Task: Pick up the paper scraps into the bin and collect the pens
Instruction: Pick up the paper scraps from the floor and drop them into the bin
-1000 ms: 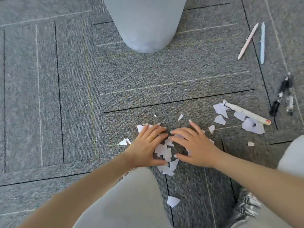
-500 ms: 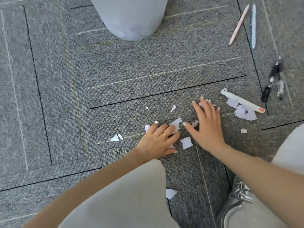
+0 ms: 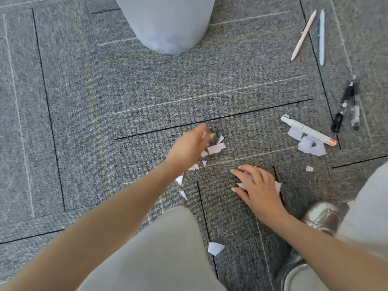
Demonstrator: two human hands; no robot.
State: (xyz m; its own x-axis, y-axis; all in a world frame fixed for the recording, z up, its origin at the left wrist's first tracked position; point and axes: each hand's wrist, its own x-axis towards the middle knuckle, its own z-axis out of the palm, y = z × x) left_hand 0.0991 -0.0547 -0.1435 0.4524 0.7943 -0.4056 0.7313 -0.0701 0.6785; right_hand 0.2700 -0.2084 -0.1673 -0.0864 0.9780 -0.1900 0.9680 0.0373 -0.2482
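White paper scraps lie scattered on the grey carpet: a group point(image 3: 216, 148) in the middle, more point(image 3: 310, 147) under a white marker point(image 3: 306, 130) with a red tip, one point(image 3: 215, 247) by my knee. My left hand point(image 3: 189, 145) is blurred, stretched forward over the middle group, with something white at its fingertips. My right hand point(image 3: 259, 191) rests palm-down on several scraps, fingers curved and apart. The pale bin point(image 3: 168, 24) stands at the top centre. A pink pen point(image 3: 302, 36), a blue pen point(image 3: 321, 36) and two black pens point(image 3: 344, 106) lie at the right.
My knees in light trousers point(image 3: 163, 248) fill the bottom of the view, and a silver shoe point(image 3: 321, 215) sits at the lower right. A single small scrap point(image 3: 309, 169) lies right of my right hand. Carpet tiles with dark seams run all around.
My left hand has lifted off the pile and swung forward towards the far scraps. My right hand has pulled back towards me, dragging scraps under it.
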